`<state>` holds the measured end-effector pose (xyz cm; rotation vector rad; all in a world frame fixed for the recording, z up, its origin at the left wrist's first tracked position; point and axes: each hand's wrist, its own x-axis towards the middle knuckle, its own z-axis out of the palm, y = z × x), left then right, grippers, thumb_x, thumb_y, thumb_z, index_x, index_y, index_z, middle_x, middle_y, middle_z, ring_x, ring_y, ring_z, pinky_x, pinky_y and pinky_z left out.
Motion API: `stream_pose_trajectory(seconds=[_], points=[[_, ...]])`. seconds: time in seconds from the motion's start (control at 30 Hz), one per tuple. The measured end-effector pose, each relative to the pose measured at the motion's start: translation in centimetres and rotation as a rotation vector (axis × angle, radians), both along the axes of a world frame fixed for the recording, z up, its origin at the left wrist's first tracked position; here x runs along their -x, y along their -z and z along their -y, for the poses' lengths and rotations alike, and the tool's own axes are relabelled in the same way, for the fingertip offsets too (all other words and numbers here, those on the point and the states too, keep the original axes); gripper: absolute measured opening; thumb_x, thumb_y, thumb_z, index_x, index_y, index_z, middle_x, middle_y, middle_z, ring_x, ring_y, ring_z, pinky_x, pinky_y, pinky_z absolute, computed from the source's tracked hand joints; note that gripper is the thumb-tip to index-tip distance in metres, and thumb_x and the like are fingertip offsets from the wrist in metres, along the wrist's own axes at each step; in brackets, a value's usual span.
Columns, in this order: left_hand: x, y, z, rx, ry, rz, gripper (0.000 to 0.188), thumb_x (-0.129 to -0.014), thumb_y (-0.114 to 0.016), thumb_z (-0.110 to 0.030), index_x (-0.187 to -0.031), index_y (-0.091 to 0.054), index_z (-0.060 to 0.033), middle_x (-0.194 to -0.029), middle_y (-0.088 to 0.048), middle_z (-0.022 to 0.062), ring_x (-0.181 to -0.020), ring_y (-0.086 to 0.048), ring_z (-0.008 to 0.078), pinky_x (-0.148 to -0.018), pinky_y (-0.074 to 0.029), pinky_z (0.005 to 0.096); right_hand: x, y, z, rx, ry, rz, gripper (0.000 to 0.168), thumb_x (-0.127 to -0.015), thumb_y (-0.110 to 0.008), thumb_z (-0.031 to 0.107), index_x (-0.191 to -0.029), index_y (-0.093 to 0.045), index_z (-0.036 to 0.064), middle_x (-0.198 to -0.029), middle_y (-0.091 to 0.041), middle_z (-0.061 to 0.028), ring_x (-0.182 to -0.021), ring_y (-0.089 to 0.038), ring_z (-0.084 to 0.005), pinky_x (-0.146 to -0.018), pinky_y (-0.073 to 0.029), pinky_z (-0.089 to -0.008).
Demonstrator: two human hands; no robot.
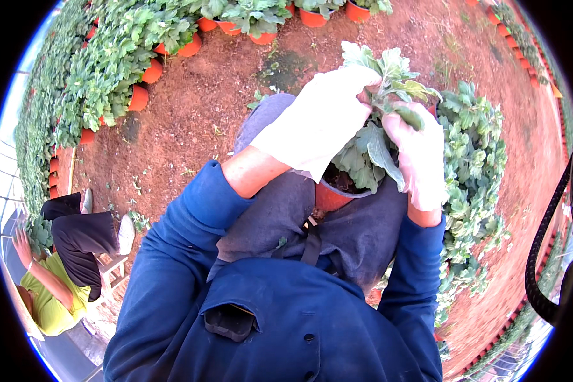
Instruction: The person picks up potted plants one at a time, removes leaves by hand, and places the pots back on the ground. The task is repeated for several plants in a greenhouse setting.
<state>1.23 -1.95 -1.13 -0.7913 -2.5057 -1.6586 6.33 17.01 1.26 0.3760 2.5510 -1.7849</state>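
Note:
Between my knees stands a red plastic pot (332, 196) with dark soil and a leafy green plant (363, 155). My left hand (332, 112), in a thin white glove, comes in from the left side and pinches the plant's upper stem near the leafy top. From the right side my right hand (413, 148), also gloved, has its fingers closed on the stem and leaves just below that top. The fingertips of both hands nearly meet there. Leaves partly cover the fingers and the pot's rim.
Rows of potted plants (124, 62) line the upper left. More leafy plants (472, 176) stand close at my right. Around me is reddish soil (186, 105) with scattered leaves. A person in a yellow-green top (57, 301) sits on a wooden stool (112, 267) at the left.

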Motion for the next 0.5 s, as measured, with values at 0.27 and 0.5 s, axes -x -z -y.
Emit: stream_pose_trajectory(seconds=[0.27,0.5], points=[[0.4,-0.6,0.6,0.083,0.041,-0.139,0.029,-0.09,-0.068,-0.009,-0.117,-0.073,-0.0012,-0.104,-0.076,0.0222,-0.099,-0.075,0.038,-0.086,-0.059,0.0432,-0.5,1.1,-0.3,-0.172,-0.184,-0.301,0.021,-0.091,-0.079,0.007,-0.111,-0.076,0.0,-0.102,-0.079,-0.0083,-0.094,-0.072,-0.014,-0.086,-0.057,-0.0334],[0.2,0.1,0.4,0.086,0.003,-0.236,0.025,-0.089,-0.07,-0.012,-0.113,-0.072,-0.0056,-0.101,-0.073,0.0203,-0.096,-0.071,0.0423,-0.084,-0.058,0.0462,-0.4,1.2,0.4,-0.084,-0.143,-0.241,0.031,-0.091,-0.076,0.007,-0.121,-0.074,0.002,-0.111,-0.078,-0.0145,-0.1,-0.076,-0.026,-0.092,-0.058,-0.0352]])
